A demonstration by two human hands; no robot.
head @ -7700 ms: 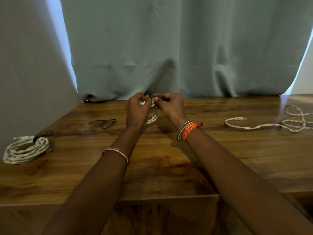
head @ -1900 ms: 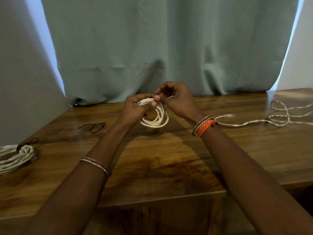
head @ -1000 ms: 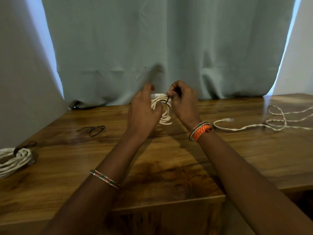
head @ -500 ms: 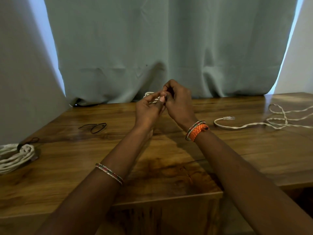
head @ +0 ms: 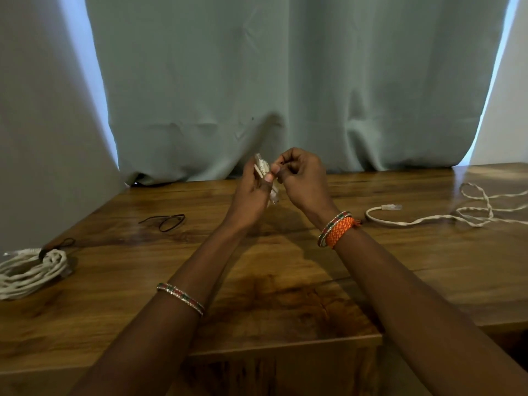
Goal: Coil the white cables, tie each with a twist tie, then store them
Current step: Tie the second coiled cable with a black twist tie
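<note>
Above the table's far middle: both hands meet in the air, close together, over the wood.
Left hand (head: 253,195): raised with its back to the camera, fingers and thumb curled round a small white cable coil (head: 264,174), held edge-on so only a narrow part shows.
Right hand (head: 303,181): fingers bent, tips pinched at the top of the coil beside the left thumb; something thin and dark shows between the tips, too small to name with certainty.
Wrists: a thin beaded bangle (head: 180,298) on the left forearm; a beaded bangle and an orange woven band (head: 340,230) on the right wrist.
Table (head: 271,295): glossy brown wood with a strong grain and darker patches near the front edge, where the top steps in; light reflects off the far right corner.
Left side of the table: a tied white cable bundle (head: 31,270) lies near the edge, a dark tie round its top.
Behind it, further in: a loose black twist tie (head: 165,220) lies bent on the wood, well apart from the hands.
Right side of the table: an uncoiled white cable (head: 457,215) trails in loose loops, its plug end pointing towards the middle.
Backdrop: a pale grey-green curtain (head: 285,81) hangs in folds down to the table's far edge, bright daylight showing at both its sides.
Walls: plain and pale at far left and far right.
</note>
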